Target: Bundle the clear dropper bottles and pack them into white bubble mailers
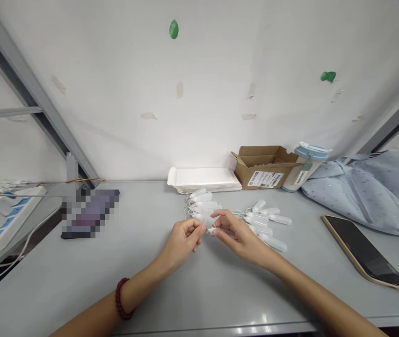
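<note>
Left hand (184, 237) is apparently pinching a white tip (211, 230), right hand (243, 236) is touching it with fingers slightly parted, hold unclear; steadiness advised.

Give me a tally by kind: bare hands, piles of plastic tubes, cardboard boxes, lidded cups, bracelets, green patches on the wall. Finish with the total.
Bare hands: 2
Piles of plastic tubes: 2
Cardboard box: 1
Lidded cup: 1
Bracelet: 1
Green patches: 2
Total: 9
</note>
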`<state>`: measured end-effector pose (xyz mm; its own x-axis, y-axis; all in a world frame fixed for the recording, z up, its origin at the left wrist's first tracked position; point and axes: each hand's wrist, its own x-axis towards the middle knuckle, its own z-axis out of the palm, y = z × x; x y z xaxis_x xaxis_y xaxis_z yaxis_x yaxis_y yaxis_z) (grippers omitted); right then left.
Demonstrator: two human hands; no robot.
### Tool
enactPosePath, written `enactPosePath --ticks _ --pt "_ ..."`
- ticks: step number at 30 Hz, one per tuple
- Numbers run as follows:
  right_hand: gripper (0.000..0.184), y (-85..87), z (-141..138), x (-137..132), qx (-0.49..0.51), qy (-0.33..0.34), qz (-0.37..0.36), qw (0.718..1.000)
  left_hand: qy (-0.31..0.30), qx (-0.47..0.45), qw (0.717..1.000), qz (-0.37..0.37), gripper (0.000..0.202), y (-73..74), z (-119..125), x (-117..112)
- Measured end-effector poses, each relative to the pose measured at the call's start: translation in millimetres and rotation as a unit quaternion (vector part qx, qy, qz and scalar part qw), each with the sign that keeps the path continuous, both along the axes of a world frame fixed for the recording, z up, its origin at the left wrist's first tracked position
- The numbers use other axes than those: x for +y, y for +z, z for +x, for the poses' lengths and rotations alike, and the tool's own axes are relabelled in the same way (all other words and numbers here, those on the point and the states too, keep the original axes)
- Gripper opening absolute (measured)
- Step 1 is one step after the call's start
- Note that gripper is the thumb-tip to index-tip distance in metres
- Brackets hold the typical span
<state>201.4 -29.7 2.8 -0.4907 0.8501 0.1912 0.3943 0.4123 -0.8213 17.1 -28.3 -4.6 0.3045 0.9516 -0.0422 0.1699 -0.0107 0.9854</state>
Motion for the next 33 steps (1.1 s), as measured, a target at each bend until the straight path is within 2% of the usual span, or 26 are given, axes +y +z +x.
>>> enactPosePath --ticks 6,16,20,24,29,33 --pt "0.025 2.7 6 -1 -0.005 0.032 -0.035 0.999 -0.008 0.019 1.0 -0.024 0.029 -0.9 2 -5" --pt "0.028 5.1 10 5 -0.037 0.02 -0.025 0.999 -0.103 0.063 0.992 -0.034 0.026 10.2 -10 8" --pt "0.026 10.4 23 15 -0.051 -0.03 0.013 0.998 -0.138 0.088 0.986 -0.04 0.026 14.7 -27 18" --pt "0.022 9.5 46 31 -0.078 -0.113 0.068 0.988 -0.137 0.124 0.982 -0.033 0.025 20.2 -43 27" --pt "0.017 2.6 75 51 -0.182 -0.198 0.18 0.946 -0.128 0.146 0.98 -0.05 0.023 17.4 -46 30" --pt "0.015 0.2 91 60 -0.222 -0.225 0.214 0.924 -0.114 0.148 0.981 -0.056 0.023 8.2 -47 35"
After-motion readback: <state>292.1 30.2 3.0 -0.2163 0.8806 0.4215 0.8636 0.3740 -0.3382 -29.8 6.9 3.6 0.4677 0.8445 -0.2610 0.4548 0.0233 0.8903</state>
